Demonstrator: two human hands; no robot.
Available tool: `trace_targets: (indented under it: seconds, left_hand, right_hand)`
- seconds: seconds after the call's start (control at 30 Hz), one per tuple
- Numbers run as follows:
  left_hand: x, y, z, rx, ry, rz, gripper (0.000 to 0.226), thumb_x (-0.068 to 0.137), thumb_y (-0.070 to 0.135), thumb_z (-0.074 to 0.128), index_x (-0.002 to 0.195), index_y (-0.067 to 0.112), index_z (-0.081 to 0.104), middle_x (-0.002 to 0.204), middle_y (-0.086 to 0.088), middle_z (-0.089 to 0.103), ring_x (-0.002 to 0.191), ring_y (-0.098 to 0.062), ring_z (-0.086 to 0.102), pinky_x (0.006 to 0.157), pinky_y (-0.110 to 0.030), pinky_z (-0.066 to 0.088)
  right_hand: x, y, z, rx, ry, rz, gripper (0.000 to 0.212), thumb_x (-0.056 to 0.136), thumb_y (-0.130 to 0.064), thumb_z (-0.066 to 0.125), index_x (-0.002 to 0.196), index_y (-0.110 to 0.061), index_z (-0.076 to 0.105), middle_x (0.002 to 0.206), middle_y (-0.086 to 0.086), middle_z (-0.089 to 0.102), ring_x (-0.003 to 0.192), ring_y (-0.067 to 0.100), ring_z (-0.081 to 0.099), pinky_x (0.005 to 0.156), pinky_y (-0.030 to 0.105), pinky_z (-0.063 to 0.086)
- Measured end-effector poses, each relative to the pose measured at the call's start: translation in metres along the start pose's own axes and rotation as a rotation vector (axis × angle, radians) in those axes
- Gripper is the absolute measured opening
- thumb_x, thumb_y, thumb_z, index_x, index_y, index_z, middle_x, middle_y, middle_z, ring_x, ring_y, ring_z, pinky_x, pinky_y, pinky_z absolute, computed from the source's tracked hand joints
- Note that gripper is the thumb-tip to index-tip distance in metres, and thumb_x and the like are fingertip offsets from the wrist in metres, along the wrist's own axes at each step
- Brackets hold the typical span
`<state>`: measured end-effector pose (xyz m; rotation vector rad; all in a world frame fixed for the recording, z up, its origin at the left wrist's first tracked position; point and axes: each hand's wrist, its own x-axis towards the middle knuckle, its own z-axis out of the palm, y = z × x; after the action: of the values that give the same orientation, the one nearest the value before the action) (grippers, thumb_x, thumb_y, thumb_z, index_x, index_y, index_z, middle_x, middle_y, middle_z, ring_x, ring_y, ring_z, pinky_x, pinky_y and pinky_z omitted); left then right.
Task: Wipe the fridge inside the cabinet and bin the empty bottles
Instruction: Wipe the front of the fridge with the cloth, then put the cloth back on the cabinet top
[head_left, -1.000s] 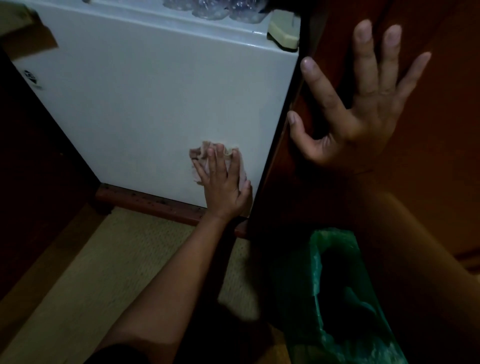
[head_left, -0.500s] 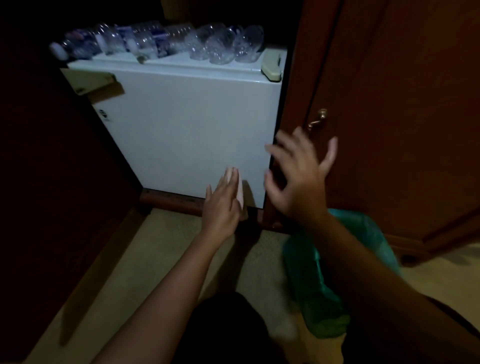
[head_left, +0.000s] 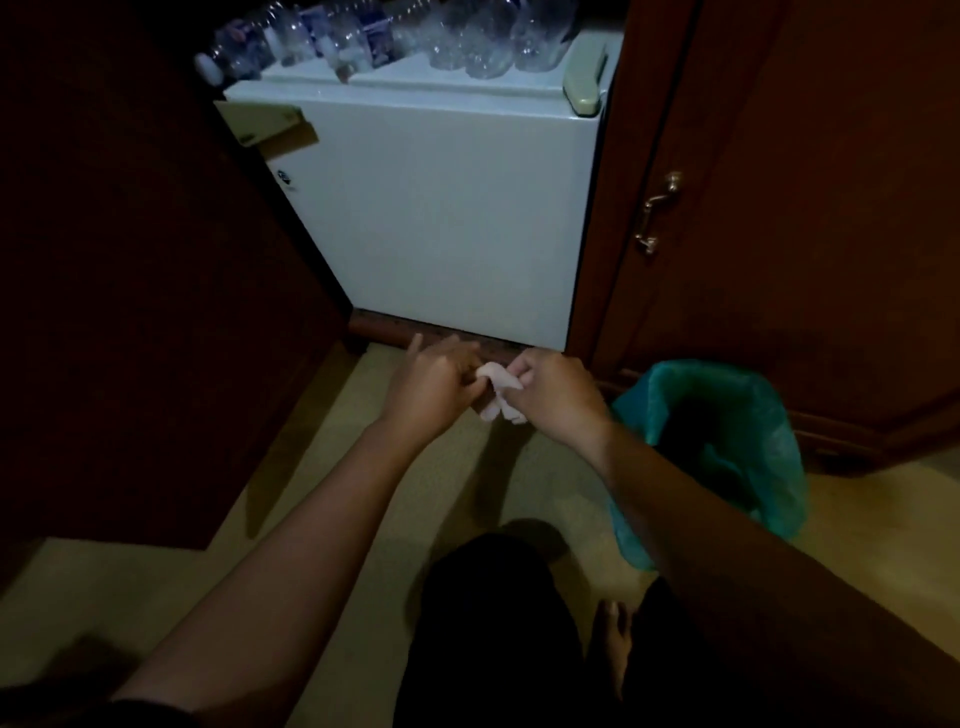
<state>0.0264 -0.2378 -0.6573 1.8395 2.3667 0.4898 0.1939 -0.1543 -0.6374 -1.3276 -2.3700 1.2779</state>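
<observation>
You are low on a pale floor (head_left: 322, 519), facing a dark wooden cabinet with its right door (head_left: 831, 208) open and a brass handle (head_left: 655, 213) on it. The white fridge (head_left: 441, 218) stands inside, with clear empty bottles (head_left: 467, 41) lying on top. Its small logo sticker (head_left: 284, 176) is too blurred to read. Your left hand (head_left: 431, 387) and right hand (head_left: 556, 395) meet before the fridge's base, both gripping the pale cloth (head_left: 497, 387). The green-lined bin (head_left: 779, 441) sits just right.
</observation>
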Motion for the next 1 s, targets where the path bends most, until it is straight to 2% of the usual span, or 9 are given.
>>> trace_targets:
  seconds: [0.07,0.17,0.27,0.37,0.47,0.63,0.73,0.87,1.0]
  left_hand:
    - [-0.003,0.009,-0.027,-0.111,-0.098,-0.073,0.015,0.089,0.023,0.074,0.103,0.017,0.075,0.097,-0.004,0.076,0.091,-0.023,0.07,0.098,-0.042,0.05]
    - [-0.015,0.027,-0.071,-0.187,-0.226,-0.126,0.028,0.088,0.023,0.076,0.114,0.02,0.066,0.093,0.001,0.072,0.08,-0.017,0.068,0.066,-0.033,0.056]
    - [-0.027,0.055,-0.138,-0.413,-0.402,-0.179,0.048,0.088,0.017,0.076,0.134,0.02,0.059,0.1,0.001,0.068,0.079,-0.015,0.068,0.066,-0.032,0.058]
    - [-0.039,0.092,-0.214,-0.559,-0.529,-0.211,0.013,0.091,0.011,0.067,0.104,0.011,0.064,0.092,-0.011,0.066,0.079,-0.027,0.067,0.068,-0.038,0.054]
    - [-0.041,0.134,-0.301,-0.63,-0.583,-0.301,0.013,0.095,0.026,0.062,0.101,0.019,0.053,0.09,-0.013,0.065,0.076,-0.028,0.065,0.063,-0.04,0.051]
    - [-0.016,0.196,-0.446,-0.657,-0.541,-0.189,0.02,0.092,0.052,0.052,0.093,0.032,0.048,0.094,-0.003,0.06,0.089,-0.026,0.061,0.077,-0.054,0.056]
    - [0.012,0.225,-0.509,-0.555,-0.458,-0.045,0.025,0.086,0.056,0.038,0.091,0.033,0.045,0.093,0.003,0.055,0.094,-0.025,0.051,0.08,-0.05,0.049]
    - [0.071,0.248,-0.552,-0.585,-0.266,0.074,0.016,0.085,0.043,0.047,0.091,0.028,0.051,0.085,0.005,0.056,0.08,-0.018,0.054,0.073,-0.043,0.046]
    - [0.144,0.265,-0.572,-0.509,-0.106,0.136,0.006,0.088,0.025,0.06,0.093,0.028,0.059,0.093,0.005,0.059,0.081,-0.003,0.054,0.073,-0.032,0.045]
  right_hand:
    - [-0.007,-0.016,-0.02,-0.062,-0.012,0.01,0.012,0.092,-0.023,0.075,0.102,-0.029,0.071,0.1,-0.006,0.074,0.088,0.012,0.068,0.078,0.033,0.059]
    - [-0.028,-0.048,-0.051,-0.129,-0.08,0.036,0.013,0.09,-0.022,0.075,0.093,-0.032,0.068,0.098,-0.005,0.074,0.088,0.015,0.068,0.079,0.033,0.058]
    - [-0.058,-0.092,-0.091,-0.117,-0.137,0.086,0.015,0.089,-0.019,0.071,0.091,-0.033,0.067,0.099,-0.003,0.074,0.091,0.019,0.067,0.08,0.035,0.059]
    - [-0.098,-0.14,-0.141,-0.042,-0.175,0.079,0.021,0.088,-0.014,0.07,0.092,-0.034,0.068,0.094,-0.009,0.071,0.091,0.015,0.067,0.081,0.038,0.06]
    - [-0.145,-0.201,-0.202,0.009,-0.195,0.031,0.026,0.091,-0.009,0.069,0.096,-0.034,0.068,0.092,-0.016,0.069,0.084,0.002,0.066,0.074,0.03,0.056]
    - [-0.196,-0.292,-0.315,0.055,-0.08,-0.046,0.021,0.092,-0.012,0.07,0.1,-0.031,0.07,0.096,-0.017,0.069,0.086,0.002,0.067,0.072,0.026,0.055]
    - [-0.206,-0.331,-0.377,0.068,0.008,-0.093,0.024,0.09,-0.013,0.073,0.095,-0.035,0.067,0.096,-0.016,0.068,0.085,0.002,0.066,0.075,0.028,0.055]
    - [-0.194,-0.368,-0.454,0.046,0.12,-0.179,0.024,0.085,-0.009,0.076,0.088,-0.032,0.068,0.089,-0.014,0.069,0.074,-0.004,0.064,0.069,0.022,0.049]
    - [-0.158,-0.385,-0.521,0.015,0.169,-0.204,0.02,0.088,-0.014,0.072,0.09,-0.034,0.069,0.094,-0.013,0.071,0.084,0.001,0.066,0.071,0.024,0.051]
